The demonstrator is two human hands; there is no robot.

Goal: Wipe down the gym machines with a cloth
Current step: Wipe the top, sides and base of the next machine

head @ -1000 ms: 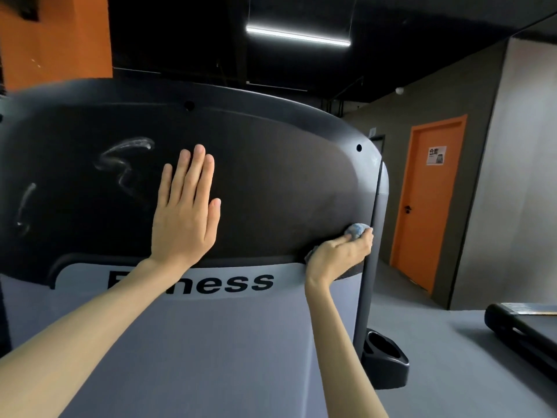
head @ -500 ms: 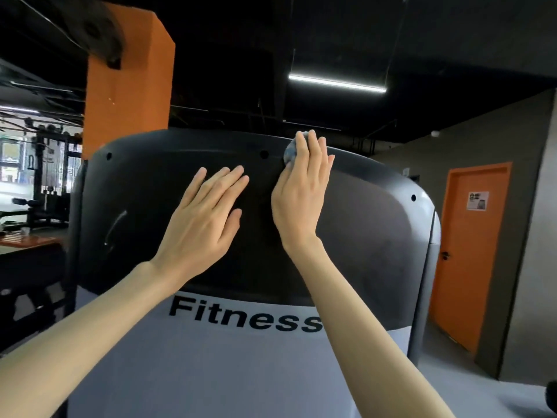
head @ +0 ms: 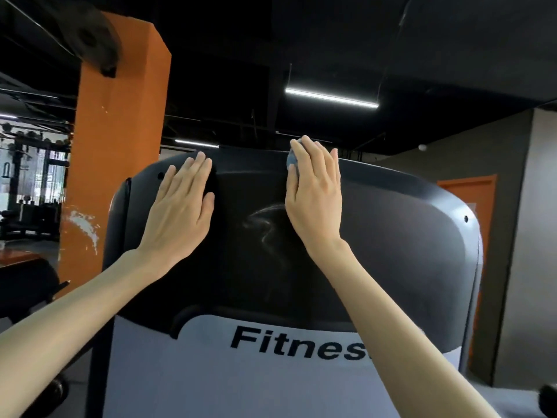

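Note:
A gym machine's black upper panel point(head: 376, 236) stands right in front of me, above a grey panel point(head: 211, 372) printed "Fitness". My right hand point(head: 313, 194) lies flat near the panel's top edge, straight fingers pressing a small blue-grey cloth point(head: 291, 159) that peeks out beside the fingers. My left hand point(head: 180, 200) rests flat and open on the panel's upper left part, holding nothing. A pale smear point(head: 265, 221) marks the black surface between the two hands.
An orange pillar point(head: 117, 164) rises behind the machine at the left, with weight racks point(head: 30, 182) further back. At the right are a grey wall point(head: 536, 236) and an orange door point(head: 470, 191). A strip light point(head: 331, 98) hangs overhead.
My right hand moved from the panel's right edge to its top edge with the cloth. The left hand slid up and left. The view tilted upward and the machine sits lower in frame.

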